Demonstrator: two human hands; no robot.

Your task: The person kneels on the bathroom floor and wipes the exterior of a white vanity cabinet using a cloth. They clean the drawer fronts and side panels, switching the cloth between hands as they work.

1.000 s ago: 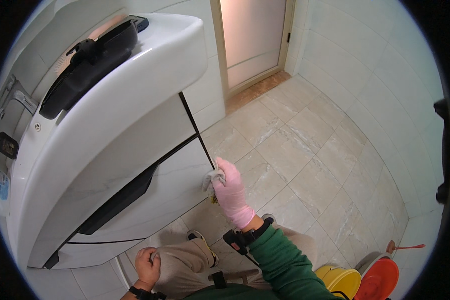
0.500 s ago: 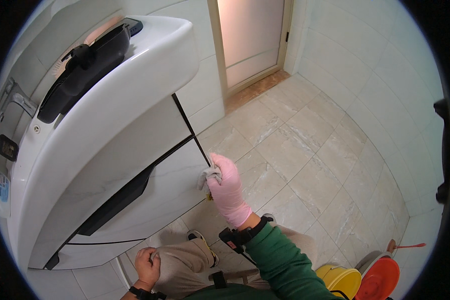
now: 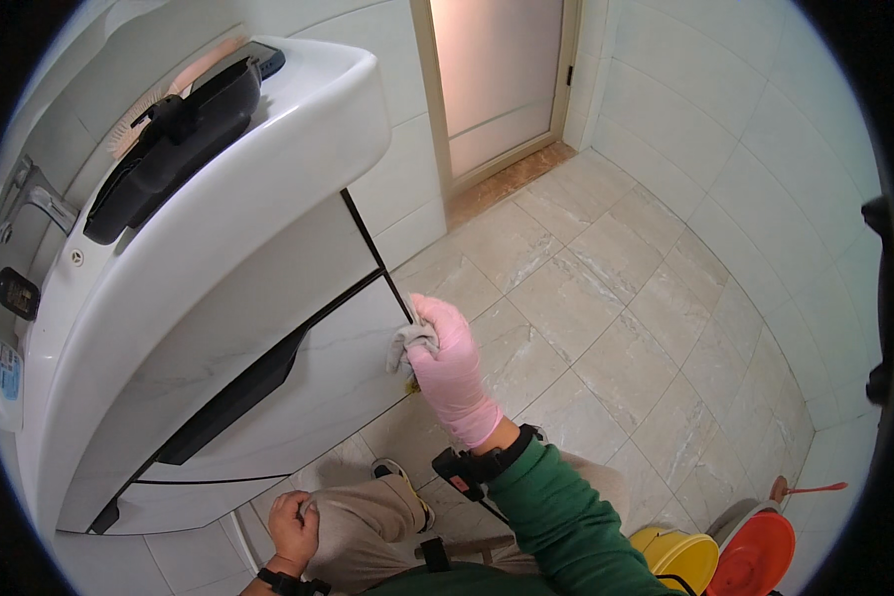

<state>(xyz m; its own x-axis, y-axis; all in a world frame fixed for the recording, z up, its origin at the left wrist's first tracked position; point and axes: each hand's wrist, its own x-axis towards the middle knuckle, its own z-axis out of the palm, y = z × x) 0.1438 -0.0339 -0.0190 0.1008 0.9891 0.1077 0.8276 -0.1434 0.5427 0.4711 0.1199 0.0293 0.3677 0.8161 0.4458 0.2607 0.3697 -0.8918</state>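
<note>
A pink glove covers my right hand point(image 3: 449, 370). Its fingers are closed round a crumpled grey cloth point(image 3: 412, 345), which touches the right edge of the white marbled cabinet front point(image 3: 353, 348). A bit of something yellow point(image 3: 412, 385) shows just under the cloth, too small to make out. My bare left hand point(image 3: 293, 526) rests on my left knee, its fingers curled in, with nothing visible in it.
Above the cabinet is a white washbasin point(image 3: 318, 109) bearing a black curved case point(image 3: 174, 149), a brush point(image 3: 134, 124), a phone-like dark slab point(image 3: 268, 58) and a dark bottle point(image 3: 15, 293). Yellow point(image 3: 685, 556) and red buckets point(image 3: 755, 556) stand at lower right. A door point(image 3: 502, 79) is at the back.
My right hand and the cloth have shifted slightly up and left along the cabinet's edge. My left hand stays on the knee.
</note>
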